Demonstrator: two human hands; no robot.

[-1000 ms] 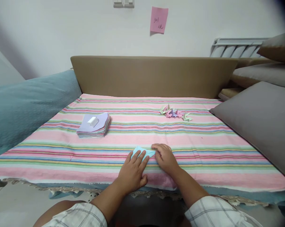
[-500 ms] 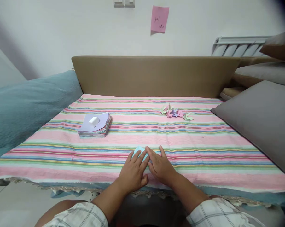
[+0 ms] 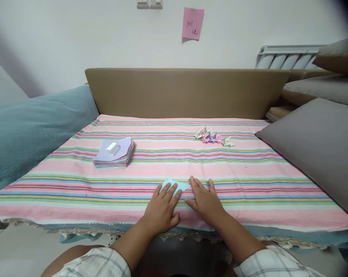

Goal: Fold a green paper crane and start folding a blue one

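Note:
A light blue piece of paper (image 3: pixel 180 186) lies on the striped cloth near its front edge, narrowing to a point at the right. My left hand (image 3: pixel 162 209) rests on its lower left part, palm down with the fingers apart, covering some of it. At the paper's right tip is my right hand (image 3: pixel 206 204), its fingers spread and stretched forward over the cloth. Neither hand grasps anything.
A stack of paper squares (image 3: pixel 113 154) with a white block (image 3: pixel 113 148) on top sits at the left. Several folded paper pieces (image 3: pixel 213 137) lie toward the back right. A grey cushion (image 3: pixel 315 146) borders the cloth at the right.
My right hand has moved to the right, away from my left hand, and more of the blue paper shows. My left hand stays on the paper.

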